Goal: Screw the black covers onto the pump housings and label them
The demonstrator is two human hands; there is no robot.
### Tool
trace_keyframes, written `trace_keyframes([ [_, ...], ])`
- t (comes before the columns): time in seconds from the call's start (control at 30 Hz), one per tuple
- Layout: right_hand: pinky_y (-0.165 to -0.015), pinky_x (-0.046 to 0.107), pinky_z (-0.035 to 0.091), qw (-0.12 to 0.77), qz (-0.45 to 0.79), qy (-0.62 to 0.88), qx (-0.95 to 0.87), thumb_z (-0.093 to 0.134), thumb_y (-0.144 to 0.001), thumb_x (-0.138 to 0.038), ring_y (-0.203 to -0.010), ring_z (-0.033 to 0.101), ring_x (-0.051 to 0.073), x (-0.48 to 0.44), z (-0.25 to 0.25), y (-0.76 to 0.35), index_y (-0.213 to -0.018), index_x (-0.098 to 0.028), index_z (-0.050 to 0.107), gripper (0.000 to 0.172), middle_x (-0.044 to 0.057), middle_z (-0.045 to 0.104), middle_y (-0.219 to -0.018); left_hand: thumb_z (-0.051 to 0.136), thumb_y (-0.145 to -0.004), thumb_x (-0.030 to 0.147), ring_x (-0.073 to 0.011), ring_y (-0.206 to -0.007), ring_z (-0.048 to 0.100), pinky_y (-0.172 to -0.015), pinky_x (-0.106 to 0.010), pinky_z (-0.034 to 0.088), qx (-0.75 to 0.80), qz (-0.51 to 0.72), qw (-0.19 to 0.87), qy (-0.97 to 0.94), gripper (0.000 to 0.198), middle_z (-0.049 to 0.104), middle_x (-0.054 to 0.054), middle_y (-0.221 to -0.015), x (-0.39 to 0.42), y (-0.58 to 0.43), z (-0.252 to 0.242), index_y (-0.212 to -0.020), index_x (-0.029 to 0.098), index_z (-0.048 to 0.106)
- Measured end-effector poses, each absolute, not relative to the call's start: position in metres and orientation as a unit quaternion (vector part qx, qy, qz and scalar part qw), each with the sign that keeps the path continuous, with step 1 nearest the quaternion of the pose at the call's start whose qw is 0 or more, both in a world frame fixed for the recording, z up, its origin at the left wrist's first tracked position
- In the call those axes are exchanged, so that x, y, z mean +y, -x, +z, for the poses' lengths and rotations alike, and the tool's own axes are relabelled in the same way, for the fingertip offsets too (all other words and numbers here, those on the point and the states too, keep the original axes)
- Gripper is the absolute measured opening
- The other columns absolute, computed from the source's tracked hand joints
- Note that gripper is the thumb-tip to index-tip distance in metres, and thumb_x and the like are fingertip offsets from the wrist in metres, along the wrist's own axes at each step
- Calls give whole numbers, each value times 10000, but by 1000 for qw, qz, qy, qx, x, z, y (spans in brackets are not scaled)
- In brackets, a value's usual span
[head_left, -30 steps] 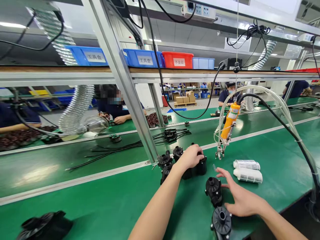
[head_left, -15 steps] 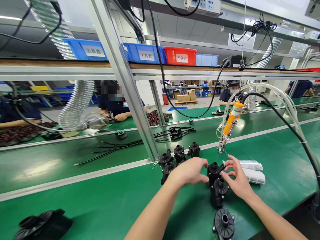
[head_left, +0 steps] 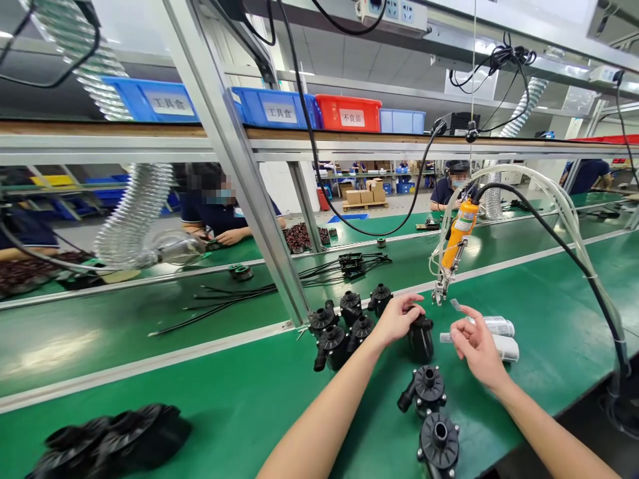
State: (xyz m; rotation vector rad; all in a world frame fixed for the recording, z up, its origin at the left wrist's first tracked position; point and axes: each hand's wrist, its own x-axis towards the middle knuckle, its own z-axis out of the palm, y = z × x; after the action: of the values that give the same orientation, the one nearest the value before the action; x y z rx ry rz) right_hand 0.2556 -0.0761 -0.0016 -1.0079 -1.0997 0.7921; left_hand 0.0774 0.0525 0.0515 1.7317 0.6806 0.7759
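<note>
My left hand [head_left: 401,319] is closed over the top of a black pump [head_left: 421,340], whose plain side faces me. Its top is partly hidden by my fingers. To the right, my right hand [head_left: 476,349] has its index finger raised, with a small pale label [head_left: 454,305] clinging to the tip. The other fingers are curled. Two rolls of labels [head_left: 508,348] lie just behind that hand, and a short strip end [head_left: 445,338] sticks out toward the pump. Nearer me stand two more black pumps [head_left: 429,384], one before the other.
Several black pumps [head_left: 332,340] cluster left of my hand by the metal post [head_left: 249,179]. More dark pumps [head_left: 114,439] lie at the near left. An orange screwdriver [head_left: 459,229] hangs over the green bench [head_left: 239,406]. Wired parts [head_left: 352,265] lie beyond. Co-workers sit opposite.
My left hand has closed on the pump and turned or tilted it, shifting it away from the nearer pumps. My right hand has drawn back from it with the label. The view has shifted slightly.
</note>
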Motion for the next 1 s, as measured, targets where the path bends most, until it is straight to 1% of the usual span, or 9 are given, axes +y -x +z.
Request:
trace_keyframes([
  [0.07,-536,230,399,647,369,447,-495,690,-942,-477,-607,495,111,-73,-8,-252,-1399,-283,375,588,-32,599,-855,722,-882,458,-272,-938,736,-892,-399,523,245,321,592,-698,429,727,-81,-862,60,-79,42,-1162,159,594],
  [0.17,-702,272,468,638,364,454,-504,690,-946,-466,-763,576,148,-70,-16,-246,-1427,-253,355,623,-12,614,-879,790,-817,565,-294,-964,749,-900,-406,522,189,317,650,-665,548,693,-42,-820,62,-80,29,-1135,184,558],
  [0.23,-767,293,475,639,361,455,-504,684,-951,-458,-798,583,154,-69,-19,-244,-1432,-240,347,627,-9,613,-880,828,-791,560,-293,-985,747,-927,-411,508,157,316,678,-644,557,673,-20,-816,62,-80,22,-1111,197,553],
  [0.3,-783,299,474,640,368,449,-504,683,-951,-449,-791,577,152,-69,-19,-244,-1441,-237,331,640,-11,609,-872,854,-793,507,-286,-999,743,-938,-404,497,122,315,712,-616,525,665,-10,-822,64,-81,18,-1099,203,552],
  [0.4,-739,284,468,630,386,446,-504,694,-940,-440,-775,574,152,-70,-19,-243,-1470,-245,296,690,-14,611,-863,873,-804,415,-277,-1005,741,-937,-386,486,82,310,750,-578,482,675,-12,-837,67,-82,13,-1093,206,548],
  [0.47,-692,267,455,619,393,454,-506,696,-936,-437,-761,572,150,-72,-19,-241,-1486,-256,276,715,-17,613,-862,873,-810,389,-278,-1007,742,-932,-381,485,77,311,756,-571,468,680,-13,-838,68,-82,12,-1089,207,543],
  [0.67,-608,234,420,602,378,480,-515,649,-966,-409,-746,567,141,-76,-16,-234,-1504,-279,245,686,-23,600,-870,861,-828,365,-266,-1012,741,-891,-349,493,80,314,756,-569,436,690,-22,-856,67,-81,12,-1074,204,539],
  [0.87,-575,240,402,597,339,500,-528,625,-969,-377,-768,571,154,-75,-17,-233,-1487,-266,281,633,-4,607,-899,860,-829,366,-268,-1003,749,-904,-345,482,84,312,756,-569,425,693,-19,-855,67,-80,13,-1056,210,537],
  [1.0,-552,250,392,583,309,519,-544,623,-962,-368,-690,553,142,-76,-19,-232,-1496,-268,288,638,-7,627,-901,856,-834,361,-264,-1002,749,-920,-354,478,82,312,758,-566,411,684,-15,-861,66,-81,13,-1046,211,537],
])
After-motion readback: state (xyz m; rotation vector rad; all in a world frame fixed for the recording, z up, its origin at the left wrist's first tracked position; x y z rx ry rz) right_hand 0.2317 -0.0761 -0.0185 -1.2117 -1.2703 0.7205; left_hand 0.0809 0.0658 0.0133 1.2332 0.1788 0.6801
